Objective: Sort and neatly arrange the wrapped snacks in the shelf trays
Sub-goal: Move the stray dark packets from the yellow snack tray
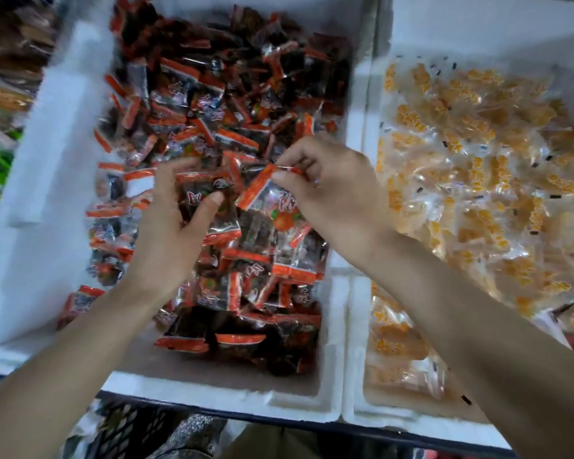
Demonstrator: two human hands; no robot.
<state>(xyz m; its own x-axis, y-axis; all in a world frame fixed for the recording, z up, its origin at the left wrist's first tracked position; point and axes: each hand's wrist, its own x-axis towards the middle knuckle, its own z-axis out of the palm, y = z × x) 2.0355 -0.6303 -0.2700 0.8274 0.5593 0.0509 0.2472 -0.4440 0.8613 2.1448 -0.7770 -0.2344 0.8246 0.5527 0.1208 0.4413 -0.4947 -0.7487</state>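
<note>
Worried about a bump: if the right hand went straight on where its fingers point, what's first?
Its red-edged packet would probably touch the dark packet in the left hand; depth unclear.

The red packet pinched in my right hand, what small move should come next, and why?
Probably carry the red packet left and lay it flat on the dark packet your left hand grips. Your right hand pinches it by its top seal above the jumbled pile in the foam tray, so stacking the two seems the tidy step.

Bare left hand point(168, 233) and right hand point(337, 197), bare forearms point(461, 309), brownish garment point(265, 442).
</note>
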